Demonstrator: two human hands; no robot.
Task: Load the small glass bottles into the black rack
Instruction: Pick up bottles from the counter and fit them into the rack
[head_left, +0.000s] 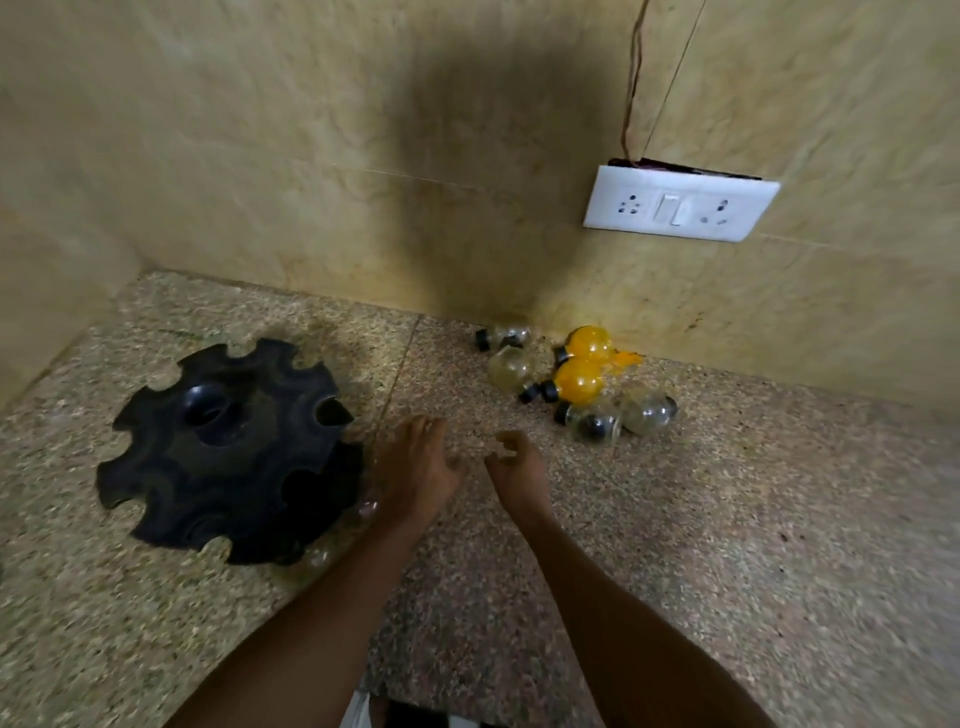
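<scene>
The black rack (228, 452), round with notches around its rim and a hole in its top, stands on the left of the counter. Clear glass bottles (363, 509) show in the notches on its right and front edge. Several small round glass bottles with black caps lie in a heap by the wall: clear ones (511, 368) (647, 411) and two holding yellow powder (579, 382). My left hand (421, 470) hovers just right of the rack, fingers apart, holding nothing. My right hand (517, 465) is beside it, fingers loosely curled and empty, short of the heap.
The speckled stone counter (727, 545) ends at a beige tiled wall behind and on the left. A white socket and switch plate (680, 202) with wires sits on the wall above the bottles. Some yellow powder (626, 359) is spilled by the heap.
</scene>
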